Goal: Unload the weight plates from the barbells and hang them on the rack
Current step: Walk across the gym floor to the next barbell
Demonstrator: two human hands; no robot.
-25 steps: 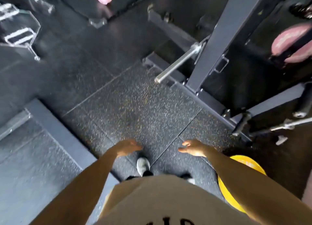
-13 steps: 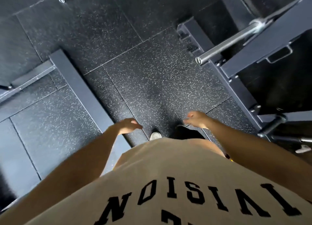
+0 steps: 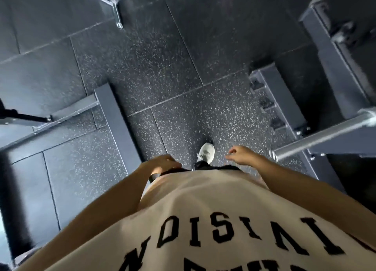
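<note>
Barbell sleeve [image 3: 323,139] juts bare from the rack [image 3: 333,53] at right, near the right hand [image 3: 243,154]. Both that hand and the left hand [image 3: 160,164] hang with loosely curled fingers, holding nothing, above the speckled floor [image 3: 162,77].

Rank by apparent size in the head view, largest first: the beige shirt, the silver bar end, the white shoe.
1. beige shirt, enlarged by nearness to the camera
2. silver bar end
3. white shoe

shirt [image 3: 203,220], black upside-down letters "NOISI"
</note>
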